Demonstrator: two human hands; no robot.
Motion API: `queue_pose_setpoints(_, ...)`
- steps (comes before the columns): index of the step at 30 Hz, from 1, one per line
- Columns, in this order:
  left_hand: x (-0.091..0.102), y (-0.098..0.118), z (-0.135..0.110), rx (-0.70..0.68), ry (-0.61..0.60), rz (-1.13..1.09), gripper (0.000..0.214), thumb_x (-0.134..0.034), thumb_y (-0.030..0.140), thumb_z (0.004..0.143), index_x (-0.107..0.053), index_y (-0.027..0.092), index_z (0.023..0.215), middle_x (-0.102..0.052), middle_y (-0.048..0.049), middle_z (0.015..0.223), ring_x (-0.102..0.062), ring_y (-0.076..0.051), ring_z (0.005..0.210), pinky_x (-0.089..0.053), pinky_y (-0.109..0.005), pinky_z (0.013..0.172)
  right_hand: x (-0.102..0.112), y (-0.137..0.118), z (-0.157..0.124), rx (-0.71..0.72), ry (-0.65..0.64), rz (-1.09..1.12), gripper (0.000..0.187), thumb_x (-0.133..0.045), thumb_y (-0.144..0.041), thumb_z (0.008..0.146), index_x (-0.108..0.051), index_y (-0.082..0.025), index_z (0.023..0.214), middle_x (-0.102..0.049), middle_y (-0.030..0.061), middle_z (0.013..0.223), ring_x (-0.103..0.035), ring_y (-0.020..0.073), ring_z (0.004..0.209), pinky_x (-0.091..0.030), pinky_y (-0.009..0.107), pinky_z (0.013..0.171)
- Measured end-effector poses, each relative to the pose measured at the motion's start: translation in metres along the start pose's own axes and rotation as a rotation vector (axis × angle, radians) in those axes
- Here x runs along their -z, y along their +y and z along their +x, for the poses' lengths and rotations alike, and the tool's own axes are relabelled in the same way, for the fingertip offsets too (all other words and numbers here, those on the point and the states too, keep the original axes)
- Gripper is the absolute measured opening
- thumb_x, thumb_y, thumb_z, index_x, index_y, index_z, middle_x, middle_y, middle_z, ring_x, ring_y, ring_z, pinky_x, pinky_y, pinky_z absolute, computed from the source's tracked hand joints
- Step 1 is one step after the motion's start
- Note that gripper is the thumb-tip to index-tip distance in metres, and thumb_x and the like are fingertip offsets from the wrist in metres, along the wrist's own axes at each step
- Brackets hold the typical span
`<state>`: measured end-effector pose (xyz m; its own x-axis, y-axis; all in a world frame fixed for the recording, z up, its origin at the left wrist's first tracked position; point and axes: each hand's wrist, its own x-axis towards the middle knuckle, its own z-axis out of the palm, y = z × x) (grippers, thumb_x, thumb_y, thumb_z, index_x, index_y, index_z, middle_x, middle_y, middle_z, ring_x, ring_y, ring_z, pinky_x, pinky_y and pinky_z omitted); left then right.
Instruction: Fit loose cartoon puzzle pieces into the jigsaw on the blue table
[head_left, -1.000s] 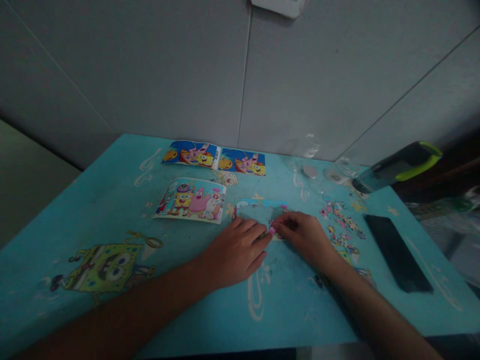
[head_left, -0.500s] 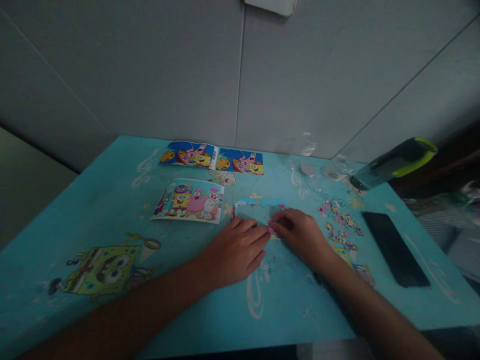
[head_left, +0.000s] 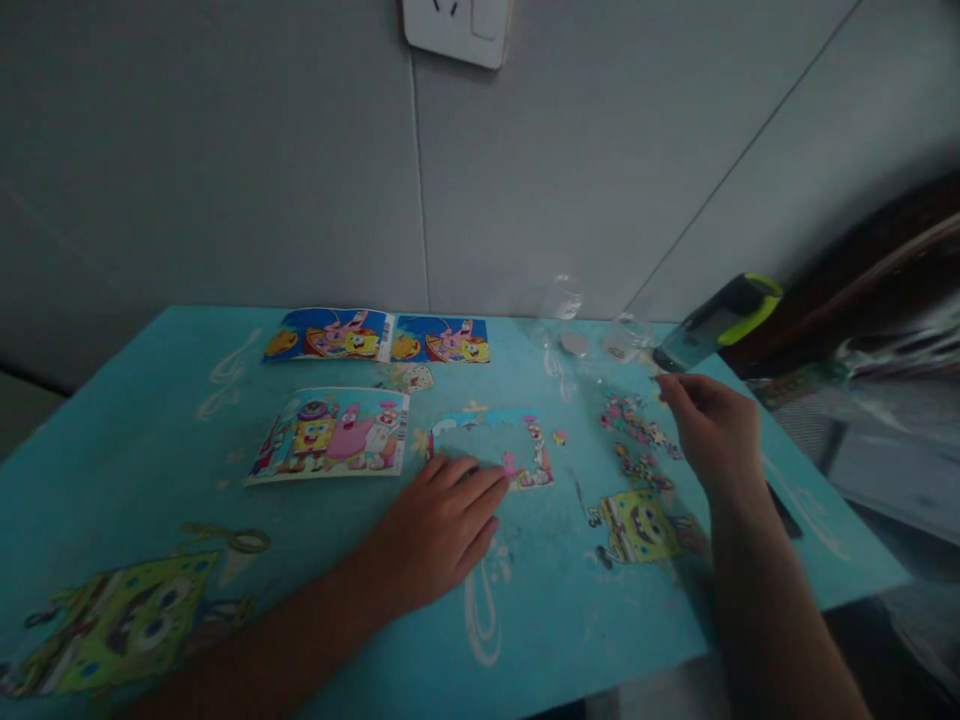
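Observation:
A partly assembled jigsaw puzzle (head_left: 536,478) lies on the table, its border joined around a bare middle. My left hand (head_left: 442,515) rests flat over its lower left edge, fingers stretched out. To the right, my right hand (head_left: 709,425) is raised beside the loose puzzle pieces (head_left: 637,425), thumb and finger pinched on a small dark puzzle piece (head_left: 655,378). One single loose piece (head_left: 560,437) sits just right of the border. Left of the puzzle is a picture card (head_left: 337,435) with the cartoon characters.
Two blue picture cards (head_left: 326,333) lie at the back. Clear plastic containers (head_left: 626,340), a round grey disc (head_left: 574,344) and a dark bottle with a lime-green part (head_left: 716,322) stand by the wall. A black phone-like slab (head_left: 784,512) is partly behind my right forearm.
My right hand has left the puzzle and moved right to the loose pieces. My left hand stays on the puzzle. The camera view has turned to the right.

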<state>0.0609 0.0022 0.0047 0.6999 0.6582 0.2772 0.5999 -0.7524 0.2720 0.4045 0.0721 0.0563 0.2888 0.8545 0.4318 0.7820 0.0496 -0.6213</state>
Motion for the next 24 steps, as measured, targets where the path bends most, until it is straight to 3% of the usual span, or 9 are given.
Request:
queue_pose_setpoints(5,-0.007,-0.004,-0.001,-0.046,0.052,0.048,0.042,-0.051,0.020,0.099,-0.053,0.017,0.140,-0.062,-0.0066,0.136,-0.052,-0.027,0.114,-0.042,-0.048,0.098,0.019,0.039,0.016,-0.134,-0.018,-0.135,0.037,-0.063,-0.048,0.088,-0.079,-0.015,0.094,-0.076,0.0080,0.080,-0.068,0.0228,0.071,-0.048,0.032,0.066)
queue_pose_setpoints(9,-0.008,-0.005,0.000,-0.082,0.059,0.077,0.044,-0.051,0.016,0.098,-0.051,0.016,0.143,-0.061,-0.0069,0.137,-0.052,-0.027,0.114,-0.043,-0.049,0.097,0.017,0.052,0.014,-0.117,-0.265,-0.275,0.028,-0.067,-0.042,0.084,-0.079,-0.018,0.092,-0.077,0.0071,0.080,-0.068,0.0223,0.070,-0.047,0.033,0.066)
queue_pose_setpoints(13,-0.007,-0.005,0.000,-0.078,0.050,0.087,0.044,-0.051,0.016,0.098,-0.053,0.017,0.142,-0.061,-0.0065,0.138,-0.052,-0.027,0.115,-0.043,-0.049,0.098,0.010,0.050,0.010,-0.082,-0.465,-0.282,0.022,-0.068,-0.039,0.083,-0.079,-0.021,0.091,-0.076,0.0041,0.079,-0.067,0.0204,0.069,-0.045,0.031,0.064)
queue_pose_setpoints(19,-0.006,-0.004,-0.001,-0.049,-0.012,0.100,0.051,-0.051,0.009,0.094,-0.052,0.020,0.144,-0.057,-0.0069,0.142,-0.052,-0.028,0.118,-0.043,-0.049,0.101,0.003,0.033,0.004,-0.021,-0.483,-0.268,0.023,-0.064,-0.039,0.088,-0.079,-0.022,0.092,-0.074,0.0030,0.074,-0.064,0.0187,0.066,-0.043,0.030,0.062)
queue_pose_setpoints(24,-0.006,-0.003,-0.001,-0.054,-0.002,0.111,0.051,-0.048,0.008,0.094,-0.053,0.020,0.143,-0.051,-0.0068,0.151,-0.053,-0.027,0.119,-0.043,-0.049,0.102,-0.011,0.019,-0.004,0.133,-0.483,-0.230,0.026,-0.063,-0.036,0.092,-0.078,-0.020,0.106,-0.075,0.0069,0.093,-0.066,0.0197,0.077,-0.047,0.032,0.073)
